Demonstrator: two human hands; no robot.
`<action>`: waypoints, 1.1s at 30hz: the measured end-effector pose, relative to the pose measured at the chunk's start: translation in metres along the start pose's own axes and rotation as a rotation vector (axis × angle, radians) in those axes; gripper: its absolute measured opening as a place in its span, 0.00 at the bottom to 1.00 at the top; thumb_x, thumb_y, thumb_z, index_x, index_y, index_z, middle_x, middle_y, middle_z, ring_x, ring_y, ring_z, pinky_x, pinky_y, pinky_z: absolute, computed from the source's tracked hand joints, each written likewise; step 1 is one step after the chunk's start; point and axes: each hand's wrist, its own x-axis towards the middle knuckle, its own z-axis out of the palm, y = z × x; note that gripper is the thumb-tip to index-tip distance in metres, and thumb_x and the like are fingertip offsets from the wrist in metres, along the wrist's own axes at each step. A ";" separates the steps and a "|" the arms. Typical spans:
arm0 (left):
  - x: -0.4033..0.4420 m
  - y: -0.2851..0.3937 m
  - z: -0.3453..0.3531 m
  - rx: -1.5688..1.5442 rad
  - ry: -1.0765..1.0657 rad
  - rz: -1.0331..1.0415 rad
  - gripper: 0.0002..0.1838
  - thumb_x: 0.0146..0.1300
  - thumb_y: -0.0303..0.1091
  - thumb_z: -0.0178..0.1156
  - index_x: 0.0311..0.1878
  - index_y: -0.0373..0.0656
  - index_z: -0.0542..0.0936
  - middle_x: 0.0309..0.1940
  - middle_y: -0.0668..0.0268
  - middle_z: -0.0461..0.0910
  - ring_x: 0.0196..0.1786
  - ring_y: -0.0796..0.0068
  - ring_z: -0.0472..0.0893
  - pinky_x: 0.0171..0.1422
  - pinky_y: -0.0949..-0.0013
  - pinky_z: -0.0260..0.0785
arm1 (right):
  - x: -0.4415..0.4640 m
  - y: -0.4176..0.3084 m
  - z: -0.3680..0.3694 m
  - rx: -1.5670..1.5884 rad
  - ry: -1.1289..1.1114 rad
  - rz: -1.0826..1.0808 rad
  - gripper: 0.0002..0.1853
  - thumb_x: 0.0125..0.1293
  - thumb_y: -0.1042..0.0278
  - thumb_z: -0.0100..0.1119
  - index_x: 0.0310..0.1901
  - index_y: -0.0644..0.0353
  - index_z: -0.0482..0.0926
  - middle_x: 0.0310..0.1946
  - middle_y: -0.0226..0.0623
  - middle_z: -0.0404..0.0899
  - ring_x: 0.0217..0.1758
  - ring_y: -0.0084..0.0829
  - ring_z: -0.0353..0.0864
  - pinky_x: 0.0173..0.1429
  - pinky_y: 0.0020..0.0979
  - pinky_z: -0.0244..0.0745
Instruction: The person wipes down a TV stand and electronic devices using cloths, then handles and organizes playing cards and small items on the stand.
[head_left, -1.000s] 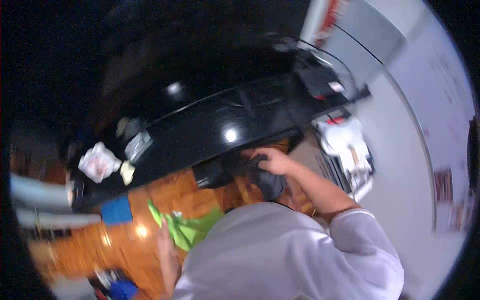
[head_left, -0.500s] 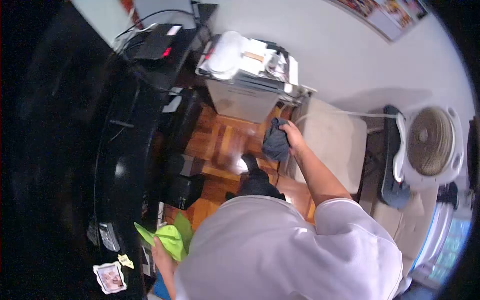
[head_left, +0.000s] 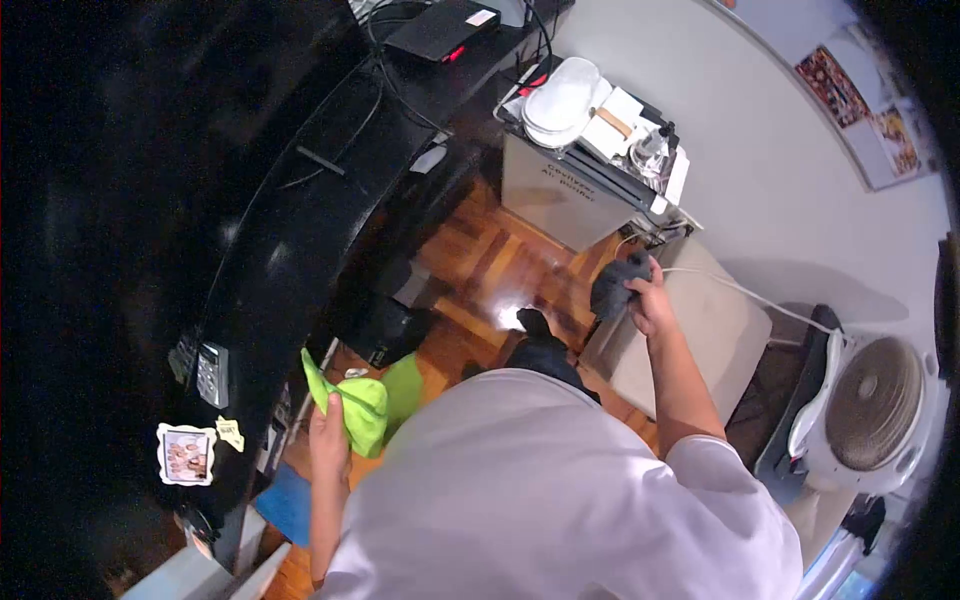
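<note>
My left hand (head_left: 328, 440) is closed on a lime-green cap (head_left: 364, 412) at the lower left, the thumb and fingers pinching its edge beside the black desk. More green material (head_left: 404, 388) shows just behind the cap. Out in front on the right, my right hand (head_left: 652, 300) grips a bunched dark grey cloth (head_left: 618, 284). That cloth hangs over the near-left edge of a beige padded seat (head_left: 690, 340). Folds hide its exact shape.
A long black desk (head_left: 300, 240) runs along the left, carrying a photo frame (head_left: 187, 478) and a cordless phone (head_left: 212, 374). Ahead stands a boxed air purifier (head_left: 560, 195) with papers and white containers on top. A white fan (head_left: 868, 405) stands at right.
The view has turned, so the room sits differently in it. Both hands keep their hold on the green cap and grey cloth. The grey cloth now hangs more loosely spread.
</note>
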 end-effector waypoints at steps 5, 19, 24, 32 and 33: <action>-0.021 -0.027 0.002 0.113 0.229 -0.099 0.19 0.69 0.43 0.47 0.49 0.36 0.75 0.40 0.65 0.78 0.42 0.77 0.76 0.48 0.74 0.68 | 0.054 -0.020 0.032 -0.563 -0.084 0.013 0.35 0.52 0.67 0.68 0.60 0.63 0.62 0.49 0.42 0.72 0.49 0.32 0.73 0.51 0.29 0.71; -0.042 -0.127 0.106 -0.170 0.948 -0.027 0.22 0.64 0.26 0.45 0.63 0.50 0.62 0.44 0.55 0.77 0.46 0.67 0.77 0.49 0.68 0.69 | -0.009 0.021 0.256 -0.898 -1.232 0.441 0.25 0.62 0.65 0.59 0.59 0.55 0.64 0.45 0.33 0.74 0.50 0.27 0.72 0.51 0.25 0.70; -0.026 -0.153 0.106 -0.767 0.608 -0.048 0.16 0.65 0.39 0.47 0.55 0.49 0.71 0.41 0.60 0.78 0.41 0.71 0.78 0.44 0.71 0.70 | -0.069 0.085 0.275 -0.687 -1.559 1.119 0.17 0.66 0.58 0.51 0.54 0.53 0.69 0.45 0.35 0.74 0.50 0.29 0.73 0.52 0.31 0.71; -0.099 -0.101 0.101 -1.013 0.357 -0.014 0.27 0.59 0.50 0.57 0.52 0.38 0.71 0.37 0.59 0.80 0.31 0.65 0.81 0.35 0.67 0.76 | -0.152 0.102 0.276 -1.251 -2.025 0.239 0.18 0.70 0.55 0.45 0.51 0.60 0.70 0.40 0.34 0.76 0.45 0.25 0.73 0.50 0.26 0.68; -0.097 -0.105 0.103 -0.947 0.494 0.103 0.26 0.57 0.46 0.60 0.52 0.36 0.71 0.37 0.56 0.80 0.31 0.64 0.81 0.36 0.66 0.76 | -0.149 0.111 0.276 -1.142 -2.007 0.200 0.19 0.69 0.55 0.46 0.52 0.61 0.70 0.40 0.34 0.76 0.46 0.25 0.72 0.52 0.26 0.67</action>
